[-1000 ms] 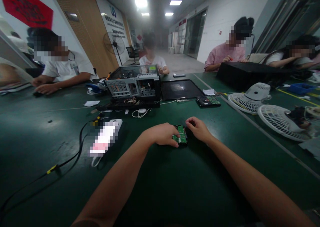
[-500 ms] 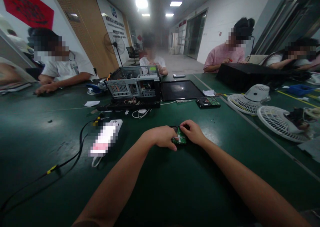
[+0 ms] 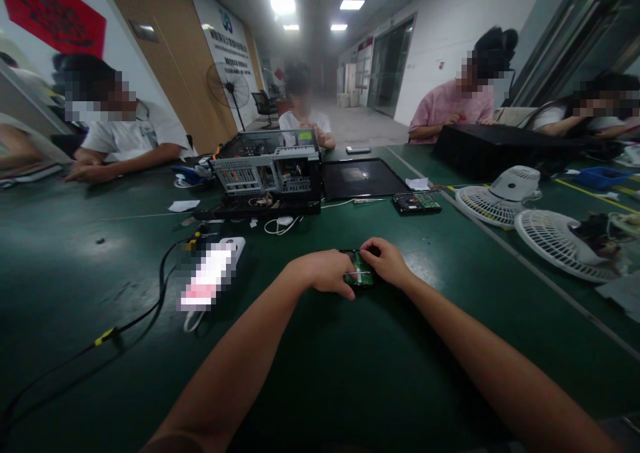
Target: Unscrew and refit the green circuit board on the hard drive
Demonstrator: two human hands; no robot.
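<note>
Nearby, at the middle of our table (image 3: 325, 366), our left hand (image 3: 327, 270) grasps the drive (image 3: 365, 281) by its left side; our right hand (image 3: 389, 262) curls at the far right corner, whether pinching anything we cannot tell. Leftward lies a phone (image 3: 213, 273). Farther off are another drive (image 3: 417, 204), then the panel (image 3: 364, 178) beside the open case (image 3: 263, 178).

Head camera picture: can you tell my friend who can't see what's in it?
A person's left hand rests on a small green-boarded device on a green table; the right hand is at the device's far right corner. Farther back stands an open computer case, with white fan parts to the right. Other people sit around the table.
</note>
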